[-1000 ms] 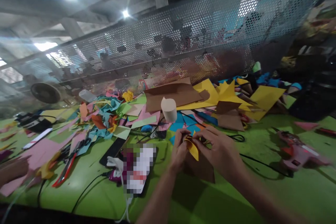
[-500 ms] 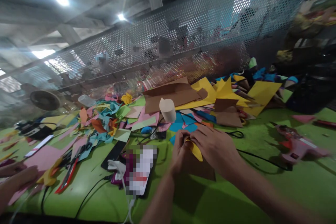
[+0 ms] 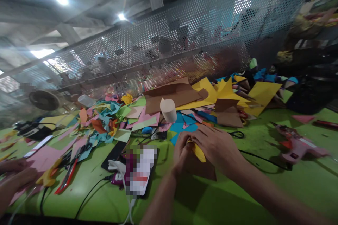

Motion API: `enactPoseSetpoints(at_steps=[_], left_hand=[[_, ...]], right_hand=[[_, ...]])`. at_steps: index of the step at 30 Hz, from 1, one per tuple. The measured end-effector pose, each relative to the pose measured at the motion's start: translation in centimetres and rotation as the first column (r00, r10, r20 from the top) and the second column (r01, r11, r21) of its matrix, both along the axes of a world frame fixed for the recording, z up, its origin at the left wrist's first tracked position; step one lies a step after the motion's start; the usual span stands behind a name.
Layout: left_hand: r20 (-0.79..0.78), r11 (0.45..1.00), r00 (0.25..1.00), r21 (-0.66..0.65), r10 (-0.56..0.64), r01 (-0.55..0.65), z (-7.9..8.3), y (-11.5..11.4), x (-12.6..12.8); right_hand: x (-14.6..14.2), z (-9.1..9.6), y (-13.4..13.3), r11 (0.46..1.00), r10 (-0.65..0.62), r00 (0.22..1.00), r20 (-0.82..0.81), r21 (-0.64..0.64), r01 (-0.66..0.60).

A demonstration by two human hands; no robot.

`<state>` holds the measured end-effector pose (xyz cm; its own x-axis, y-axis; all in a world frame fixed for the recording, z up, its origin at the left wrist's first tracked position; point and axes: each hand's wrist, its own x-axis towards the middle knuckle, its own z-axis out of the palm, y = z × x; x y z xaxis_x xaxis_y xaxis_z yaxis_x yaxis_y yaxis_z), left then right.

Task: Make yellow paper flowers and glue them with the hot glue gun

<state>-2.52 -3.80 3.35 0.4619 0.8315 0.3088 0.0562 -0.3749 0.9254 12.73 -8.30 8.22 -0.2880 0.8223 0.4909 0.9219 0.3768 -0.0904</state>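
Observation:
My left hand and my right hand meet over the green table, both closed on one piece of brown paper. The sheet hangs below the fingers and looks bent or rolled at its top. A yellow paper piece shows between my hands, against the brown paper; my right fingers lie over its upper end. The fingertips are partly hidden behind the knuckles. Just beyond my hands lie blue paper pieces and an upright white paper roll.
A pink glue gun lies at the right with its black cable. Left of my hands are a phone, red-handled scissors, a yellow glue gun and a paper heap. A co-worker's hands rest on pink paper. A perforated metal screen stands behind.
Almost nothing differs. My hands keep their hold on the brown paper, and the yellow piece between them has shifted very slightly. The co-worker's hands at the left moved a little.

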Motion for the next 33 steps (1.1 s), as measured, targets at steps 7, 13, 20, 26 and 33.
enactPoseSetpoints(at_steps=[7,13,20,26,33], left_hand=[[0.069,0.997,0.998,-0.073,-0.005,0.010,-0.28,-0.01,-0.04],[0.120,0.993,0.993,-0.117,-0.013,0.027,-0.30,-0.12,0.16],[0.051,0.999,0.998,-0.015,-0.031,0.032,-0.02,-0.38,0.03],[-0.021,0.996,0.997,0.056,-0.075,0.076,0.18,0.02,-0.06],[-0.032,0.996,0.997,0.056,-0.066,0.068,-0.14,0.12,-0.13]], right_hand=[[0.13,0.14,0.16,0.997,0.016,1.000,0.014,0.073,-0.017],[0.62,0.09,0.40,0.982,0.102,0.994,0.050,0.152,-0.109],[0.84,-0.17,0.52,0.980,0.128,0.991,0.034,0.147,-0.132],[0.73,-0.63,0.69,0.985,0.119,0.991,-0.060,0.133,-0.110],[0.93,0.16,0.97,0.987,0.157,0.988,-0.004,0.016,-0.157]])
